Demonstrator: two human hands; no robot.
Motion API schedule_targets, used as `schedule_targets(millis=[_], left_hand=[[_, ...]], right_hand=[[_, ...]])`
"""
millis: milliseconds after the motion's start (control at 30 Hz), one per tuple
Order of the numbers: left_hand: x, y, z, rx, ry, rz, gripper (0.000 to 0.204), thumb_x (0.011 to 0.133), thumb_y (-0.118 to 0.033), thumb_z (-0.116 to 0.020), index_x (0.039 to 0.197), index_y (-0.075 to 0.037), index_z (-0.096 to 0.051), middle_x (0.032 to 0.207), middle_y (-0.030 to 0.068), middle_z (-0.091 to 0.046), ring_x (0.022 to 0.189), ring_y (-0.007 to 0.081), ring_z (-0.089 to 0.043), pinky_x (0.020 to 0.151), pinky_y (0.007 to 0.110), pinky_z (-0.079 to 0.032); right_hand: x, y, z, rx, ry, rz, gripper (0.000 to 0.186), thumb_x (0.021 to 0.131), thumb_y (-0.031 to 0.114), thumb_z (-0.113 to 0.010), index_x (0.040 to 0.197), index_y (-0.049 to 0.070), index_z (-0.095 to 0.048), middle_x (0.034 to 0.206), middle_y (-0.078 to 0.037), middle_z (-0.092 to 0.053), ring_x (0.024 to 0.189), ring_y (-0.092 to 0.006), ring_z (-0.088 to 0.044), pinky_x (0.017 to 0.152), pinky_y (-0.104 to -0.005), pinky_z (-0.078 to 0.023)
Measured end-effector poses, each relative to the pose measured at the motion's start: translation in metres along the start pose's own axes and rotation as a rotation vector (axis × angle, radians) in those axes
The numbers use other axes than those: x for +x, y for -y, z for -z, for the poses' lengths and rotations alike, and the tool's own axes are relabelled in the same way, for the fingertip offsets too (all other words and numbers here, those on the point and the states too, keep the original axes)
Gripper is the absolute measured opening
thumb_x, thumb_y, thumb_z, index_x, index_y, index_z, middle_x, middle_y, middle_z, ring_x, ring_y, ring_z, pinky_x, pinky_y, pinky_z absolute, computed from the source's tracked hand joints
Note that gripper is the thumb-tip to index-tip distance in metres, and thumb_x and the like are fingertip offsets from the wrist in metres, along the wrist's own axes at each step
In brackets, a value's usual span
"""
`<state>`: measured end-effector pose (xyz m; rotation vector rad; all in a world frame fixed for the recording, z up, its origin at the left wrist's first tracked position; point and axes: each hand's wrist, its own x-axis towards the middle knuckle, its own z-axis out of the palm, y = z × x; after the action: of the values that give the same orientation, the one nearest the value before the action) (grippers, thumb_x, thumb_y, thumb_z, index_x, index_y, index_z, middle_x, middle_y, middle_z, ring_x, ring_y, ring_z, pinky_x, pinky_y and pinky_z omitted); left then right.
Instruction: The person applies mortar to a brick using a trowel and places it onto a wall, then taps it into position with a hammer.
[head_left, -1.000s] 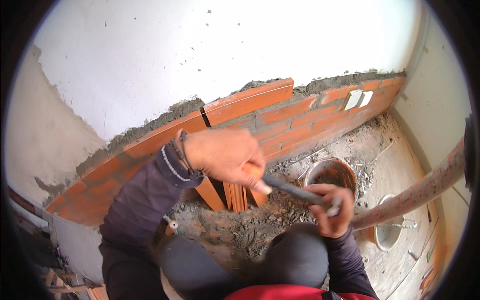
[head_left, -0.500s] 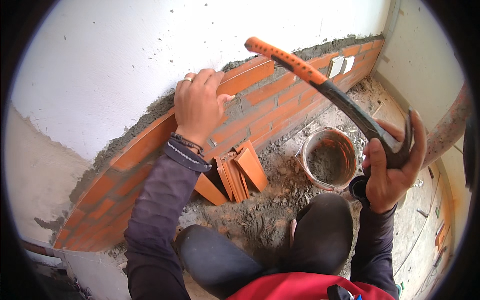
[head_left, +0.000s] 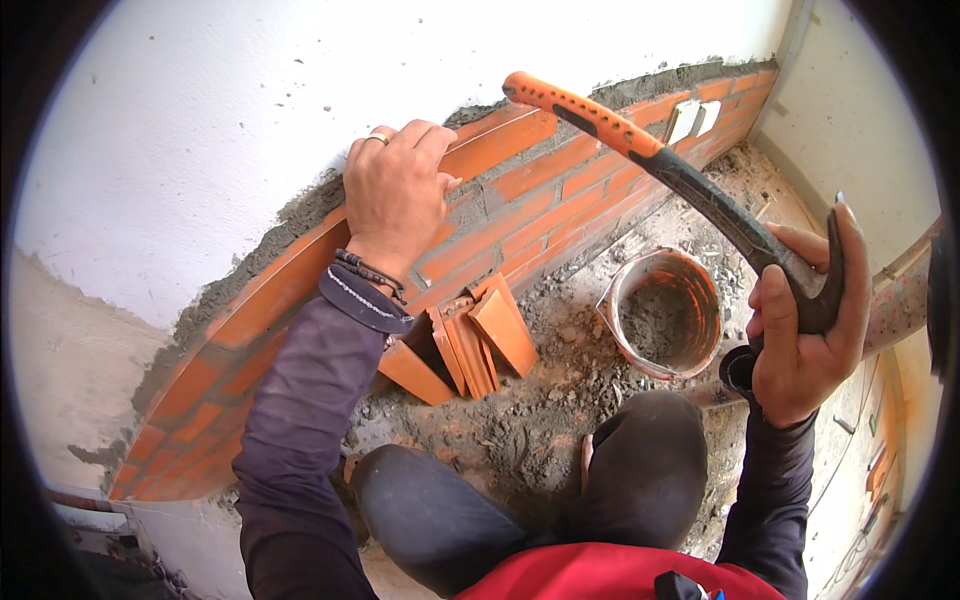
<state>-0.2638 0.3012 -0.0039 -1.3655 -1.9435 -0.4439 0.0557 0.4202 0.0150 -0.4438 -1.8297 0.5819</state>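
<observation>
My right hand (head_left: 812, 340) is closed round the head end of a hammer (head_left: 710, 200). Its black and orange handle points up and left, the tip lying over the top of the brick wall. My left hand (head_left: 400, 195) rests on the top course of thin orange bricks, fingers bent over the upper edge of a brick (head_left: 500, 142) and thumb against its face. The hand hides part of that brick. Grey mortar (head_left: 310, 205) fills the gap between the top course and the white wall behind.
Below my left hand, several loose bricks (head_left: 470, 340) lean together on the rubble-strewn floor. A bucket of mortar (head_left: 655, 315) stands to their right, before my knees. White socket plates (head_left: 695, 120) sit in the brickwork at the far right. A thick pipe (head_left: 895, 315) is beyond my right hand.
My right hand and the hammer have shifted slightly to the right and down in view. The left hand stays on the brick, while the whole view has moved a little.
</observation>
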Motion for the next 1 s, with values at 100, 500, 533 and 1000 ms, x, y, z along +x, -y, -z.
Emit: schedule_targets(millis=[100,500,533,1000], left_hand=[[-0.001,0.001,-0.001,-0.002,0.0,0.001,0.037,0.066,-0.014,-0.083,0.101,-0.014,-0.068,0.098,0.0006,-0.068,0.089,0.0252,-0.063,0.081,0.038,-0.046],[0.001,0.002,0.0,0.031,0.014,-0.023,0.034,0.068,-0.016,-0.083,0.1,-0.014,-0.071,0.096,-0.0008,-0.068,0.087,0.0219,-0.063,0.082,0.037,-0.044],[0.001,0.003,0.0,0.04,0.018,-0.023,0.033,0.068,-0.016,-0.083,0.1,-0.014,-0.072,0.096,-0.0011,-0.067,0.087,0.0211,-0.063,0.083,0.036,-0.044],[-0.014,0.025,0.02,0.018,0.036,0.046,0.029,0.066,-0.024,-0.085,0.088,-0.01,-0.074,0.086,0.0037,-0.07,0.078,0.0244,-0.065,0.077,0.037,-0.047]], right_hand=[[-0.003,0.003,0.0,0.048,0.009,-0.105,0.061,0.088,-0.007,-0.06,0.143,-0.008,-0.034,0.136,-0.025,-0.052,0.107,-0.0239,-0.064,0.094,-0.0333,-0.051],[-0.002,0.003,-0.014,0.03,-0.007,0.091,0.059,0.092,-0.005,-0.056,0.147,-0.003,-0.034,0.109,-0.019,-0.064,0.062,-0.0066,-0.053,0.05,-0.0181,-0.043],[-0.003,0.003,-0.014,0.028,-0.006,0.094,0.059,0.092,-0.005,-0.056,0.147,-0.003,-0.034,0.109,-0.019,-0.064,0.062,-0.0067,-0.053,0.05,-0.0182,-0.043],[-0.019,0.011,-0.018,0.226,-0.029,0.09,0.065,0.096,0.001,-0.055,0.15,-0.002,-0.019,0.113,-0.025,-0.061,0.061,-0.0114,-0.052,0.053,-0.0215,-0.045]])
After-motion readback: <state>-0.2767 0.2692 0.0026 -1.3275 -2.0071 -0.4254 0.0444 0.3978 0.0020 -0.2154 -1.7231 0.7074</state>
